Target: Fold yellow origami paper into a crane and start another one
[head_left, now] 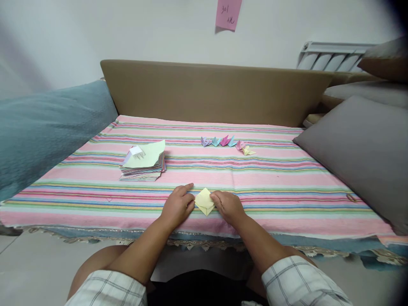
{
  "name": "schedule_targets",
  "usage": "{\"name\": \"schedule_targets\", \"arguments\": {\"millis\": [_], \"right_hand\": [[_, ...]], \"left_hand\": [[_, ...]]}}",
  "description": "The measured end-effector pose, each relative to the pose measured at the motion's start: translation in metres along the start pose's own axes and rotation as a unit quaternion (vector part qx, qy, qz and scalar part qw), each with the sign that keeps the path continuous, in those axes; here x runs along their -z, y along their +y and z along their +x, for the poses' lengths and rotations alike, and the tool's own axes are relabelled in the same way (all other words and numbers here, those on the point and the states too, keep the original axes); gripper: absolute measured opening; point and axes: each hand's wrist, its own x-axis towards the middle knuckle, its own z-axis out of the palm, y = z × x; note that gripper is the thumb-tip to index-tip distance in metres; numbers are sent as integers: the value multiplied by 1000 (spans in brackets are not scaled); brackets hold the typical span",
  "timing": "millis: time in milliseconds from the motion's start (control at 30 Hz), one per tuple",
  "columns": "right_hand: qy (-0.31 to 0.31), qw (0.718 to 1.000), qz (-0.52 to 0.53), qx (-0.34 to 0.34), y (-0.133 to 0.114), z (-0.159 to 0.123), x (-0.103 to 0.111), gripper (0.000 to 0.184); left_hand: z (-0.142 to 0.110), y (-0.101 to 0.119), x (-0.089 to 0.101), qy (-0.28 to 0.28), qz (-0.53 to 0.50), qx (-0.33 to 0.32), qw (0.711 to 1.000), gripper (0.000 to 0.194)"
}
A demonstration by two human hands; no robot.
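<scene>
Yellow paper diamond [204, 200], long axis and tip toward brown backrest [216, 93]

Six small folded paper figures [225, 140], one yellow folded square [204, 202]
One paper stack [142, 172], its sheets too many to count; one white plug adapter [137, 151]; one striped cloth [270, 178]; one pink wall note [228, 15]; one radiator [339, 45]; one brown backrest [216, 93]; at least three cushions [360, 148], partly hidden.
</scene>
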Motion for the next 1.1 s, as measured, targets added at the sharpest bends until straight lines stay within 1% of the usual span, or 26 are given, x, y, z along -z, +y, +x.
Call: {"name": "schedule_targets", "arguments": {"millis": [133, 300, 467, 567, 667, 733, 800, 900, 1000, 1100], "right_hand": [[-8, 1000, 28, -3, 0, -1, 3, 36], [-15, 998, 54, -21, 2, -1, 0, 22], [-30, 997, 63, -26, 5, -2, -3, 24], [-25, 998, 59, -18, 6, -2, -4, 25], [-24, 998, 57, -14, 6, -2, -4, 25], [-24, 998, 59, -12, 6, -2, -5, 25], [-22, 998, 63, -10, 6, -2, -5, 25], [-13, 997, 73, 5, 8, -2, -6, 26], [-7, 996, 88, 22, 10, -2, -7, 27], [-10, 995, 99, 21, 10, -1, -7, 28]], "left_hand": [[-1, -3, 1, -4, -1, -25, 1000, 17], [1, -2, 6, -28, 0, -48, 998, 18], [1, -3, 16, -64, 30, -63, 995, 19], [0, -6, 20, -68, 21, -44, 997, 22], [1, -6, 20, -44, 12, -2, 999, 24], [1, 0, 19, -32, 5, 6, 999, 30], [1, 8, 16, -56, -4, -25, 998, 41], [-3, 18, 11, -116, -12, -82, 990, 55], [-8, 20, 9, -150, -9, -103, 983, 56], [-12, 17, 10, -168, 1, -90, 982, 53]]}}
